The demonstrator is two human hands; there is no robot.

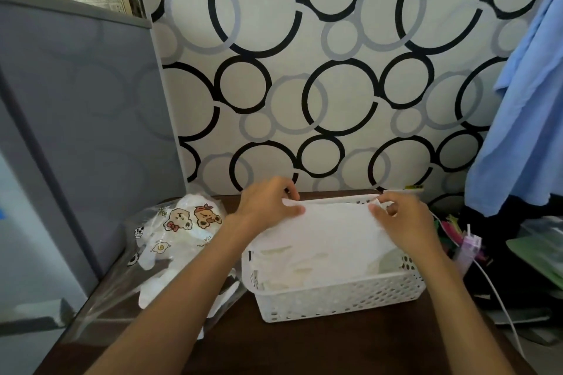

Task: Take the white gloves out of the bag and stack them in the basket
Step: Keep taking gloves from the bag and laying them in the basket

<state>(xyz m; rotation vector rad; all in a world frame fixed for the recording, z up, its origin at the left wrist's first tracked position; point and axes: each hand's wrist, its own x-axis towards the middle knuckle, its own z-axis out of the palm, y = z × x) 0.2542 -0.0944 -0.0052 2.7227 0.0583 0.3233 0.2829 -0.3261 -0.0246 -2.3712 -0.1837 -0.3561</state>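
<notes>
Dark brown wooden tabletop point(304, 344) is seen carrying a clear plastic bag printed with cartoon bears point(170, 240), in which white cloth remains, and just to its right a white perforated plastic basket point(335, 298). A white cloth glove point(332, 231) is held over the basket, its far edge pinched by the left hand point(268, 207) and the right hand point(399, 219). Light, limp, easily creased fabric is judged; corner grips are best kept so it is laid flat.

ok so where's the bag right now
In the head view the bag lies on the table at the left, just left of the white basket and beside the grey cabinet.
</notes>
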